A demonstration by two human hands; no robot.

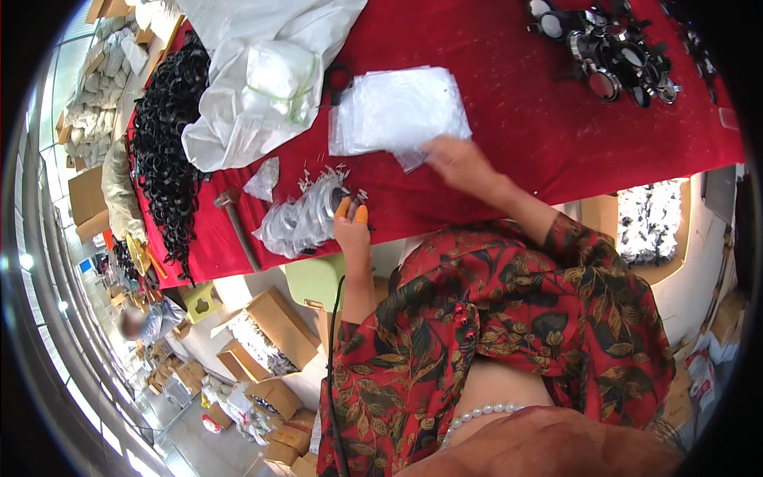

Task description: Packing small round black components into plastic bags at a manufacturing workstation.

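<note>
Red cloth table (509,119), dusty in spots; beyond its left edge a warehouse floor with many open cardboard boxes (274,326) and a person (147,322) bent over among them. Taking the stack of clear plastic bags (397,107) as landmark: one stack, lying flat near the table's middle. My right hand (461,163) rests on its near right corner, fingers curled onto the bag edges, pinching at them; whether a single bag is already lifted I cannot tell. Left of and nearer to me than the stack, one row of bagged round pieces (302,219) lies overlapping along the table edge. My left hand (350,226) touches the right end of that row, with two orange finger covers (351,211) pressed on the last piece, gripping it. Left of the stack: one big white sack (254,87), crumpled, and past it one long heap of black rings (167,135). One hammer (237,222) lies between the heap and the row. Far right of the stack, one cluster of black round lenses (612,48).
</note>
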